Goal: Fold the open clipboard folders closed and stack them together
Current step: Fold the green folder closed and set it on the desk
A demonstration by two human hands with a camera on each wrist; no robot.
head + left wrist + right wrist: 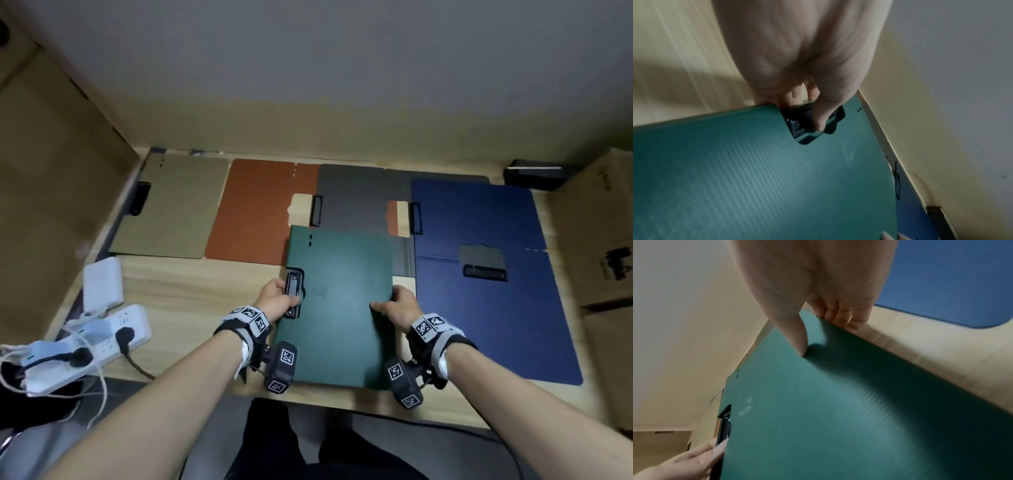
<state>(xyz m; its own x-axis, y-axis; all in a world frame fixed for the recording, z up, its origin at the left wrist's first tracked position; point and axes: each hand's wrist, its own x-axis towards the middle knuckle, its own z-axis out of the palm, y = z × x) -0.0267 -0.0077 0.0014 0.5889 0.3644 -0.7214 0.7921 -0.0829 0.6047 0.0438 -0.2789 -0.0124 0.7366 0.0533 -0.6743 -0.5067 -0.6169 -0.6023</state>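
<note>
A closed dark green clipboard folder [337,305] [756,170] [838,410] is held a little above the wooden table between both hands. My left hand [275,298] [807,104] grips its left edge at the black clip [294,291] [797,125], thumb on the clip. My right hand [399,306] [818,318] pinches the right edge, thumb on top and fingers beneath. An open blue folder [486,274] lies to the right. Closed olive [173,205], brown [257,209] and grey [359,198] folders lie behind.
A white power strip [92,346] with plugs and cables and a white adapter [102,282] sit at the left. Cardboard boxes [596,226] stand at the right, a black box [532,178] at the back right. Cardboard panels wall the left and back.
</note>
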